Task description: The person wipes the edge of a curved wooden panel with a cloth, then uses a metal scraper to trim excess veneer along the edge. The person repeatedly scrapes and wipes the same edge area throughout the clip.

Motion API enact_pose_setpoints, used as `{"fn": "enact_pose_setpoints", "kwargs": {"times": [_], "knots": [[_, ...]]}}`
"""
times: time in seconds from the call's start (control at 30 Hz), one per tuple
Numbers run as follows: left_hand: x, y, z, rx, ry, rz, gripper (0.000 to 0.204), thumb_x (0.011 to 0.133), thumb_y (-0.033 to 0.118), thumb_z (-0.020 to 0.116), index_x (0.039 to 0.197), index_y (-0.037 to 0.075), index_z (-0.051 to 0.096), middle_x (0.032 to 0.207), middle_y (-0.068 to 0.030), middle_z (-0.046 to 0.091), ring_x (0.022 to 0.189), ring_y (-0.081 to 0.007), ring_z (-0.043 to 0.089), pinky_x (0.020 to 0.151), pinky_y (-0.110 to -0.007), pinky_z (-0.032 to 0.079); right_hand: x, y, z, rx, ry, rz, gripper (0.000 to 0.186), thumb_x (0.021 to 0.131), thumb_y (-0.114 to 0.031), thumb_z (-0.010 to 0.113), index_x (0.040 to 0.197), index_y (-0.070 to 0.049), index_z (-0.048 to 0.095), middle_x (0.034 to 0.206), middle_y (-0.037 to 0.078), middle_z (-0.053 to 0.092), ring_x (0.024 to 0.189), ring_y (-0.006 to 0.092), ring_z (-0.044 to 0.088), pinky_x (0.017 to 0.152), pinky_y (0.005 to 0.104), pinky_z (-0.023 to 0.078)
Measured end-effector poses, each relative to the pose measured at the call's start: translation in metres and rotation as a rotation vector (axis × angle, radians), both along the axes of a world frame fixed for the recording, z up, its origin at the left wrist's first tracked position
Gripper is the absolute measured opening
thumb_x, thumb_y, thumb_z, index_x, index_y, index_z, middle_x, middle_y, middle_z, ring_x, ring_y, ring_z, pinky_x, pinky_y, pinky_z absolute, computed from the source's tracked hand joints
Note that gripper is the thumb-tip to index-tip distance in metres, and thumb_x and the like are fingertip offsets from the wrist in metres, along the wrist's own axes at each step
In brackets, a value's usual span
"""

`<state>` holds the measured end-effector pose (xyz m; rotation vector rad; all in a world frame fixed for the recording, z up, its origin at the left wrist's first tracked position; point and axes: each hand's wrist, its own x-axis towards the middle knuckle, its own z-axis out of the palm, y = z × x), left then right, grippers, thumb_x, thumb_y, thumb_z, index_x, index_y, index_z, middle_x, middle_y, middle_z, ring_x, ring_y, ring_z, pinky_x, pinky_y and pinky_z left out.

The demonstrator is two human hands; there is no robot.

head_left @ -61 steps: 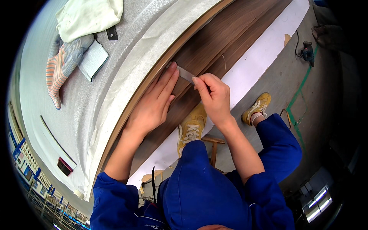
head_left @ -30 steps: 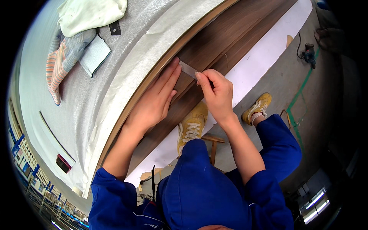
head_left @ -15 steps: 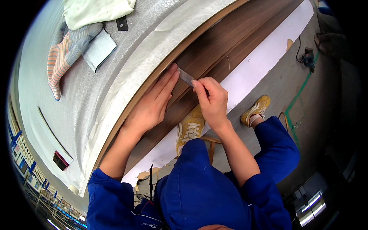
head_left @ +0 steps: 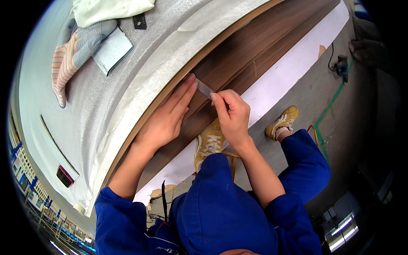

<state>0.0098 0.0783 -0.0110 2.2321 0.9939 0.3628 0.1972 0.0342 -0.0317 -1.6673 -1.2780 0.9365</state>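
My left hand (head_left: 165, 119) lies with extended fingers along the inside of a curved wooden edge (head_left: 229, 33), its fingertips at the far end of a thin grey strip (head_left: 203, 87). My right hand (head_left: 233, 117) pinches the strip's near end between thumb and bent fingers. The strip crosses the dark brown wood-grain board (head_left: 263, 38) at an angle. Along the board's outer side runs a white band (head_left: 284, 85). Beyond the curved edge is a pale, foam-covered surface (head_left: 85, 131).
A white cloth (head_left: 108, 8), striped gloves (head_left: 68, 68), light blue pad (head_left: 110, 53), black plate (head_left: 140, 21), long thin strip (head_left: 55, 144) and red-black phone (head_left: 64, 176) lie on the foam. A power tool (head_left: 342, 68) rests by green floor tape. My shoes (head_left: 210, 142) are below.
Both hands and the strip have moved a short way along the curved edge toward my body. My right hand keeps its pinch; my left fingers stay extended. The view has shifted slightly.
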Motion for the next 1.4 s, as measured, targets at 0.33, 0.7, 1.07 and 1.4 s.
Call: {"fn": "enact_pose_setpoints", "kwargs": {"times": [0.33,0.7,1.07,1.4], "knots": [[-0.007,-0.006,0.001,-0.023,0.028,0.015,0.063,0.089,-0.002,0.055,0.148,0.004,0.038,0.156,-0.0149,0.035,0.137,-0.0328,0.043,0.11,-0.039,0.04,-0.006,-0.005,0.001,0.004,0.0,0.017,0.017,0.09,-0.008,0.066,0.078,0.002,0.059,0.07,0.012,0.058,0.065,0.0273,0.055,0.059,0.0367,0.043],[-0.017,-0.013,0.005,0.012,0.078,-0.004,0.061,0.087,-0.002,0.057,0.146,0.0,0.041,0.153,-0.017,0.038,0.137,-0.0326,0.043,0.112,-0.039,0.039,-0.015,-0.014,-0.002,0.019,0.0,0.042,0.016,0.089,-0.007,0.067,0.077,0.001,0.059,0.07,0.012,0.058,0.066,0.0291,0.056,0.06,0.0376,0.044],[-0.032,-0.032,0.0,0.148,0.047,-0.002,0.06,0.085,0.006,0.065,0.141,-0.001,0.047,0.15,-0.0181,0.042,0.134,-0.0375,0.046,0.109,-0.042,0.041,-0.018,-0.046,-0.012,-0.107,0.331,-0.116,0.018,0.094,-0.009,0.063,0.079,0.0,0.061,0.07,0.005,0.056,0.063,0.0136,0.051,0.056,0.0286,0.04],[0.031,-0.038,0.0,0.176,0.364,0.259,0.06,0.084,0.015,0.065,0.14,0.033,0.053,0.152,-0.0252,0.035,0.137,-0.0436,0.038,0.11,-0.052,0.033,0.05,-0.04,-0.024,0.129,0.68,-0.609,0.021,0.105,-0.017,0.05,0.089,-0.004,0.056,0.076,0.0,0.053,0.065,0.0044,0.042,0.058,0.0186,0.034]]}}
